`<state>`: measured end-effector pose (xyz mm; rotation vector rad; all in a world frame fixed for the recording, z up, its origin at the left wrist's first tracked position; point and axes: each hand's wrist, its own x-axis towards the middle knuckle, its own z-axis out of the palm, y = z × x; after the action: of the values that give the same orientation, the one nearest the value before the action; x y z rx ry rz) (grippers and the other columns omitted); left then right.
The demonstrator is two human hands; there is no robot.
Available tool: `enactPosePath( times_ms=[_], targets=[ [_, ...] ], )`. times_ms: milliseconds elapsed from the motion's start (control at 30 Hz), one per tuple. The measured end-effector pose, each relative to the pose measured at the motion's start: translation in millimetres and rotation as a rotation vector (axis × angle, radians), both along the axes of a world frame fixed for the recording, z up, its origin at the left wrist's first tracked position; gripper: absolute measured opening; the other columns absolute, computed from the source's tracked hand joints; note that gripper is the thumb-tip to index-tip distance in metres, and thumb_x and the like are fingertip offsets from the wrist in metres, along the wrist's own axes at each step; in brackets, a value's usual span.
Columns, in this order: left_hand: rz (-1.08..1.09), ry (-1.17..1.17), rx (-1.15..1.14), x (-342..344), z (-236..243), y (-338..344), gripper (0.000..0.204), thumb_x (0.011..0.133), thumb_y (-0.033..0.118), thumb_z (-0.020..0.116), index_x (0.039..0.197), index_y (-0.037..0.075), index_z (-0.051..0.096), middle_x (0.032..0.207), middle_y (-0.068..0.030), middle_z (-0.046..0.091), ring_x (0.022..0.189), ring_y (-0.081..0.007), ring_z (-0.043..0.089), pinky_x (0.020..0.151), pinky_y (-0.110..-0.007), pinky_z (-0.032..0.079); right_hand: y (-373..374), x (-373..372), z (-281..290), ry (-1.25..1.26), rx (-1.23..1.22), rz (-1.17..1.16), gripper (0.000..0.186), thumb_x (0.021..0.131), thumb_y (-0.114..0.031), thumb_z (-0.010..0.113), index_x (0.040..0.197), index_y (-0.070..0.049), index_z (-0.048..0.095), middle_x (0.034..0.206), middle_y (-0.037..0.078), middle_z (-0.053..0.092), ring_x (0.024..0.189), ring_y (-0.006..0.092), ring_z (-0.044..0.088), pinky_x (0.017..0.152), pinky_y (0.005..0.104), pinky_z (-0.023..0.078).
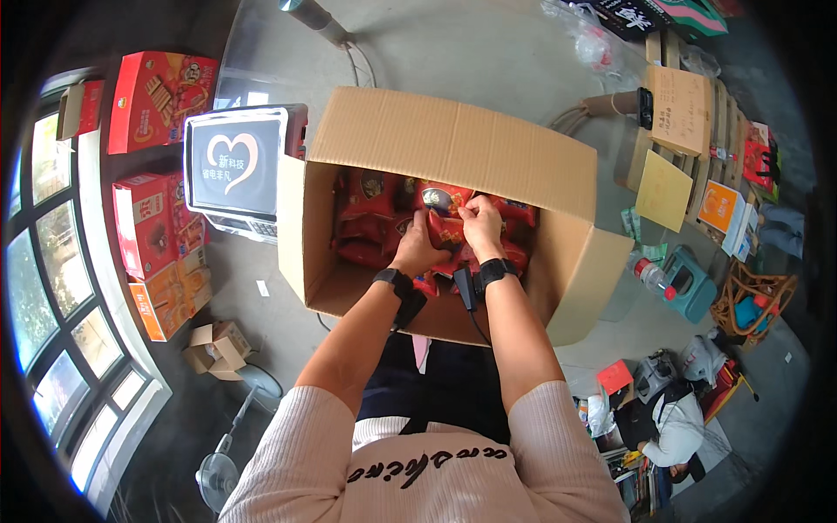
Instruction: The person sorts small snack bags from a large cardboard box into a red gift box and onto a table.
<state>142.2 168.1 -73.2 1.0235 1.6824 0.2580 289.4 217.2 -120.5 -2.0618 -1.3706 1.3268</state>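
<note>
standing beside the carton [562,253], a screen [234,166], flaps [453,126] splayed, red packets [366,193] inside

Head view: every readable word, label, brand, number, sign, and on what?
Wording withheld; print locations only.
Grey screen panel: large pale characters, heart outline.
Shirt: black script.
Dark bag, upper right: large white character.
Red boxes, left: print, mostly small.
Red packets: too small to read.
Brown box, right: too blurred to read.

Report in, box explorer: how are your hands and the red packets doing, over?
Left hand and right hand inside the cardboard box, both at the red packets. Packets crowded together. Far flap open, clear of both hands.
</note>
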Motion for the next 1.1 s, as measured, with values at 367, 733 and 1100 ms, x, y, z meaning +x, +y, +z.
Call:
enactPosePath(
  times_ms=[367, 733, 1100],
  targets=[
    [0.719, -0.597, -0.124, -34.5, 29.0, -2.6, 0.034, 0.082, 0.002, 0.067, 0.113, 0.0, 0.053, 0.101, -0.0071, 0.065, 0.088, -0.0172, 0.065, 0.072, -0.031, 0.056, -33.7, 82.5, 68.6, -0.178, 0.193, -0.172, 0.007, 0.088, -0.003, 0.056, 0.088, -0.001, 0.05, 0.082, 0.016, 0.056, 0.078, 0.0346, 0.056, 0.073, 0.0389, 0.047],
    [0.969, -0.173, -0.077, 13.3, -12.0, 24.3, 0.022, 0.087, 0.015, 0.066, 0.098, -0.001, 0.054, 0.074, -0.0062, 0.059, 0.056, -0.0121, 0.054, 0.048, -0.028, 0.046, -34.3, 54.8, 76.7, -0.06, 0.295, 0.222, 0.012, 0.081, -0.003, 0.061, 0.092, -0.004, 0.058, 0.09, 0.018, 0.06, 0.09, 0.0363, 0.059, 0.08, 0.0435, 0.047],
    [0.129, 0.221, -0.046, -37.7, -48.5, 22.7, 0.057, 0.08, 0.038, 0.067, 0.112, -0.007, 0.052, 0.094, -0.0311, 0.063, 0.097, -0.044, 0.06, 0.082, -0.047, 0.05, -26.8, -9.5, 42.4, -0.461, -0.234, 0.39, 0.07, 0.065, -0.027, 0.082, 0.115, -0.002, 0.041, 0.113, 0.021, 0.058, 0.104, 0.0376, 0.057, 0.087, 0.0429, 0.05]
  ],
)
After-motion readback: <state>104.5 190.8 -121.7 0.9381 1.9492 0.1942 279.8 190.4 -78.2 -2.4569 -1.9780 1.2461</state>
